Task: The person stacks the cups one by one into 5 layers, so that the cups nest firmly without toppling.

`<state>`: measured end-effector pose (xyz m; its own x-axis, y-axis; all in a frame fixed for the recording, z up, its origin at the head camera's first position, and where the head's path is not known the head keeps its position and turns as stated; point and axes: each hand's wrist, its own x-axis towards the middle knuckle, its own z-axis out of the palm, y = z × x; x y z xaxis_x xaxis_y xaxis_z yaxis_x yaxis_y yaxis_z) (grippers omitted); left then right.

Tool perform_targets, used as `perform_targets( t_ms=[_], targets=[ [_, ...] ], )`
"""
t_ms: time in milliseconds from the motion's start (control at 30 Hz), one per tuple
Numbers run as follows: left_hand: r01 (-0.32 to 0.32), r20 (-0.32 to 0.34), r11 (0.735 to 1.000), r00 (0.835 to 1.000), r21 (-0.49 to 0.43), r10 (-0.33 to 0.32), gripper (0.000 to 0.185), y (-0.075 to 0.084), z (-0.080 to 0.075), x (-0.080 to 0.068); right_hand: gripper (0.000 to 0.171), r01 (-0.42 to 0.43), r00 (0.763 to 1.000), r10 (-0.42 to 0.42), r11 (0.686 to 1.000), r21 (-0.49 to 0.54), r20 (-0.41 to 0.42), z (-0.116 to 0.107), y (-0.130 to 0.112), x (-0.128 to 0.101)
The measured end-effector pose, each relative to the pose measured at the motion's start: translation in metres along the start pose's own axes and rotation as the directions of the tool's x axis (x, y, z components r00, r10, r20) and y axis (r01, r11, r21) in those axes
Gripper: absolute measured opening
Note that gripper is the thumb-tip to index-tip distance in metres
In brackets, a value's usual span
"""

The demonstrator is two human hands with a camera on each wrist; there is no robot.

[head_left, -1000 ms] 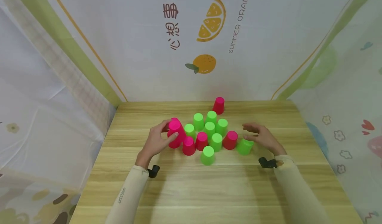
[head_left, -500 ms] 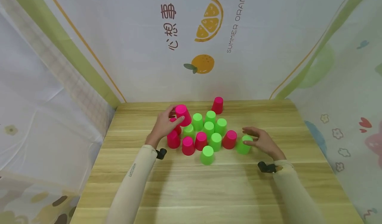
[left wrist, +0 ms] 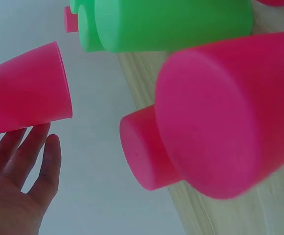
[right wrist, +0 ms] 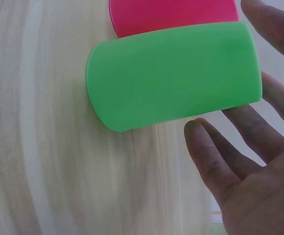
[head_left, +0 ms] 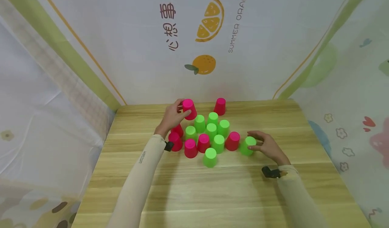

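In the head view my left hand [head_left: 174,116] grips a pink cup [head_left: 189,109], raised at the back left of the cup group. The left wrist view shows this pink cup [left wrist: 27,90] with fingers [left wrist: 22,156] behind and beneath it. At the group's right end, my right hand [head_left: 267,145] is around a green cup [head_left: 247,146] standing upside down on the table. In the right wrist view its fingers [right wrist: 259,132] are spread beside and behind the base of the green cup [right wrist: 171,76], with the thumb on the other side.
Several green cups [head_left: 211,130] and pink cups [head_left: 190,149] stand upside down close together between the hands. A single pink cup [head_left: 220,107] stands at the back edge of the wooden table [head_left: 194,194]. A printed curtain [head_left: 255,66] hangs right behind.
My left hand has lifted the pink cup off another pink cup and carried it back and to the right. The right hand has come slightly lower around the green cup.
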<state>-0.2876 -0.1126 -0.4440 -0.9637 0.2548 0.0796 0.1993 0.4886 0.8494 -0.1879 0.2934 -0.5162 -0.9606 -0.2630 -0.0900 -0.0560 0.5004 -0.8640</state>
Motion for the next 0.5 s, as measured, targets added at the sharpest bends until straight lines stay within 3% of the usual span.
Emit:
perform_targets(
  t_ms=[200,500],
  targets=[
    [0.022,0.018,1.000,1.000,0.004,-0.022,0.055,0.001,0.001,0.012,0.068,-0.006,1.000,0.006,0.999,0.031,-0.002,0.000,0.001,0.000],
    [0.031,0.071,0.999,0.997,0.017,-0.032,0.055,0.003,0.006,0.015,0.066,0.054,0.998,-0.053,0.998,0.022,-0.045,0.007,0.001,-0.007]
  ],
)
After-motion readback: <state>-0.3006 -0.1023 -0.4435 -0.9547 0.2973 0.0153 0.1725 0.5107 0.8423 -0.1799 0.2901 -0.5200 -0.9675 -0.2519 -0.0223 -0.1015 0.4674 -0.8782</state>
